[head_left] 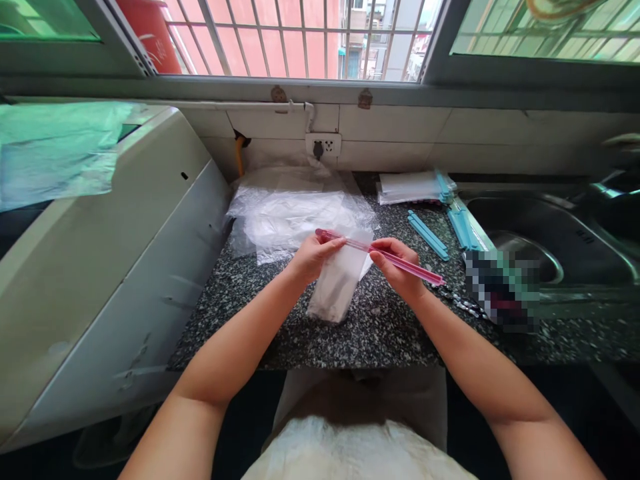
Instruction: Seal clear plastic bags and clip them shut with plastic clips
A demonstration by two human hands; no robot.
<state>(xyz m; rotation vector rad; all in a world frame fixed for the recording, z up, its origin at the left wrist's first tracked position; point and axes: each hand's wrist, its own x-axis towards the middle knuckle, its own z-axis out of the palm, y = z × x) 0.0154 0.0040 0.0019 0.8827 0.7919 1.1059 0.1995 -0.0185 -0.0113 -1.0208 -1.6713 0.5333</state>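
Observation:
A narrow translucent plastic bag [336, 287] hangs from a pink bag sealing strip [423, 271] held between my hands above the counter. At the strip's darker left end, my left hand [311, 257] pinches it together with the bag's top edge, thumb on top. My right hand [401, 270] has its fingers closed around the strip just right of the bag, and the strip's far end sticks out past the palm. Behind my left hand lies a loose pile of clear plastic bags [295, 210]. How far the strip covers the bag's edge is hard to make out.
Blue sealing strips [429, 235] lie right of my hands, with more blue strips [463, 230] by the sink [545, 213]. A bundle of clear bags [407, 188] sits behind. A slanted pale appliance [130, 267] borders the left; a wall socket [323, 145] is at the back.

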